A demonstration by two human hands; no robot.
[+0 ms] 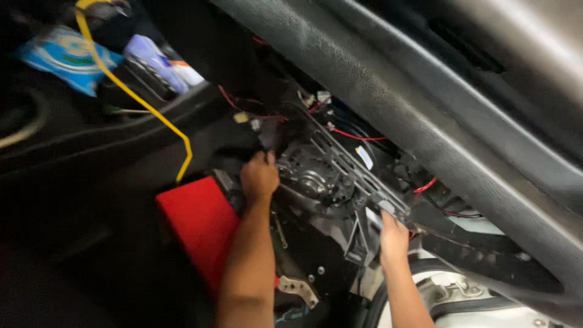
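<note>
Black plastic fan shroud (340, 176) with motor sitting at frame centre, looking stiff, bulky, fairly heavy. Left hand (260, 176) closing on its upper-left edge; right hand (393, 234) gripping the lower-right frame. Probably best holding by those rigid outer ribs, avoiding red wires (358, 136).

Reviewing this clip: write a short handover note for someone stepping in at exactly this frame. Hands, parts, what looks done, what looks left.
Left hand: gripping the upper left edge of the black fan assembly inside the engine bay.
Right hand: holding the lower right end of the fan's frame.
The assembly sits tilted, carried between both hands, with red wires behind it and a red panel to its left. A yellow cable hangs over the bay.
Done: the assembly appears loose from its mounts, though fasteners are not visible.
Left: it is still inside the bay; keep both hands on it and watch the wires.
</note>
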